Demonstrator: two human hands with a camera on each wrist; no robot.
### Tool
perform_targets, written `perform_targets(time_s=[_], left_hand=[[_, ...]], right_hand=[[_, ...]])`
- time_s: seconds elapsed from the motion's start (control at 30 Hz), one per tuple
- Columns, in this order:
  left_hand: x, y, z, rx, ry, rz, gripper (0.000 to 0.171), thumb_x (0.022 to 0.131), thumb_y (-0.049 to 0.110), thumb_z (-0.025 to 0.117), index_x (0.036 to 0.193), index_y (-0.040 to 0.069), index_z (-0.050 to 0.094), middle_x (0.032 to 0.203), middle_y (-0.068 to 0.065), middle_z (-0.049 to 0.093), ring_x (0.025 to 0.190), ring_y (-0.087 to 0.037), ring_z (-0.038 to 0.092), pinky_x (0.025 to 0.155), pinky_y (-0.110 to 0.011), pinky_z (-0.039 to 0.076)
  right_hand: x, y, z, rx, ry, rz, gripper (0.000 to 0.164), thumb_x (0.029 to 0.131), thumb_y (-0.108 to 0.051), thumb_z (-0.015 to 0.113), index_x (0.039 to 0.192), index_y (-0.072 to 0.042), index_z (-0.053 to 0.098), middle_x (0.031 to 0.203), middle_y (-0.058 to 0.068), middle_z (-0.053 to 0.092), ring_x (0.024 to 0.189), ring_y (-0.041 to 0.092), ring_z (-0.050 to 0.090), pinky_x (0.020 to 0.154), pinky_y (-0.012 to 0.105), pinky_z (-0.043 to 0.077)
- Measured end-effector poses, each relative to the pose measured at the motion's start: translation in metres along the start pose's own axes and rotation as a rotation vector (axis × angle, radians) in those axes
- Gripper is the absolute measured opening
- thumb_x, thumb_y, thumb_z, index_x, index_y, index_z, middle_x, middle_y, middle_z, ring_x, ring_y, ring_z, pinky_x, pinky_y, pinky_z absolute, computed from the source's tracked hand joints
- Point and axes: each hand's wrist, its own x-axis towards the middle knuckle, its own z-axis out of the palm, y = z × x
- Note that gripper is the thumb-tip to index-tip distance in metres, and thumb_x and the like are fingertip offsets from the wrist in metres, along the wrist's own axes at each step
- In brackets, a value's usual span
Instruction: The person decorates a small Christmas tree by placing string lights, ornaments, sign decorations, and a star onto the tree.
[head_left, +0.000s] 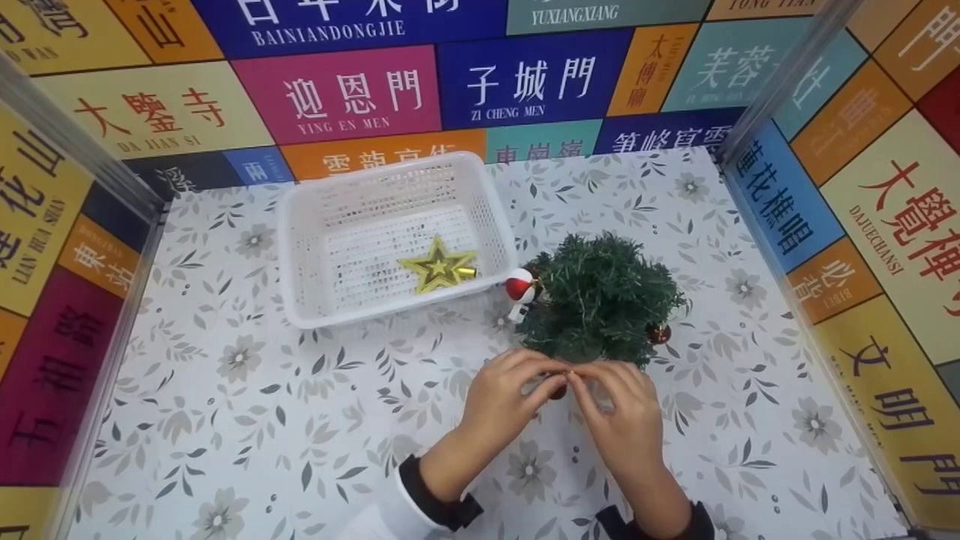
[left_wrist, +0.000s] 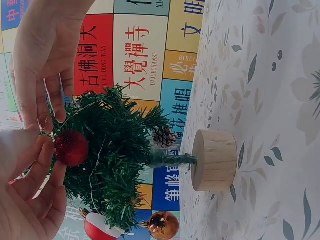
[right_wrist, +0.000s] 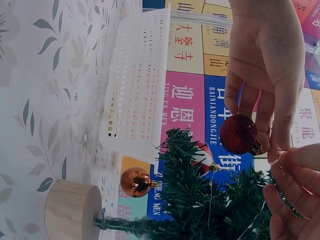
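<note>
In front of a small artificial Christmas tree, my left hand and right hand meet at their fingertips. Between them both pinch the thin gold hanging loop of a glittery dark red bauble. The bauble hangs just below the fingers, close to the green branches in the left wrist view. The tree stands upright on a round wooden base. A red and white ornament hangs on its left side, and a shiny copper bauble hangs low. A pine cone sits among the lower branches.
A white perforated plastic basket stands left of the tree at the back, holding a gold star. Leaf-patterned white covering spreads over the table. Colourful lettered panels wall the back and both sides.
</note>
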Motion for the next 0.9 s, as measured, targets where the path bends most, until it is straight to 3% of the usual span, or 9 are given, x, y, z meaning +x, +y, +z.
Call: perform_targets(time_s=[0.4, 0.67, 0.9], left_hand=[[0.005, -0.002, 0.005, -0.109, -0.01, -0.017, 0.013, 0.085, 0.026, 0.067, 0.089, 0.014, 0.072, 0.089, 0.006, 0.064, 0.082, -0.005, 0.059, 0.073, -0.013, 0.046], [0.006, -0.004, 0.005, -0.109, -0.008, -0.088, 0.016, 0.089, 0.031, 0.062, 0.09, 0.017, 0.07, 0.09, 0.009, 0.064, 0.082, -0.003, 0.059, 0.073, -0.014, 0.046], [0.017, -0.005, 0.01, -0.057, 0.026, -0.134, 0.016, 0.09, 0.03, 0.061, 0.091, 0.015, 0.069, 0.085, 0.007, 0.064, 0.077, -0.008, 0.06, 0.069, -0.017, 0.047]], right_hand=[[0.002, 0.002, -0.001, 0.002, 0.008, 0.054, 0.01, 0.075, -0.007, 0.074, 0.084, -0.006, 0.07, 0.081, 0.004, 0.067, 0.076, 0.023, 0.059, 0.073, 0.034, 0.043], [0.002, 0.009, -0.001, -0.08, 0.031, -0.024, 0.009, 0.079, -0.017, 0.071, 0.083, -0.008, 0.071, 0.08, 0.004, 0.066, 0.074, 0.021, 0.059, 0.067, 0.035, 0.045], [0.005, 0.016, 0.001, -0.2, 0.096, -0.082, 0.017, 0.082, -0.022, 0.065, 0.079, -0.007, 0.07, 0.076, 0.007, 0.065, 0.07, 0.027, 0.058, 0.059, 0.04, 0.043]])
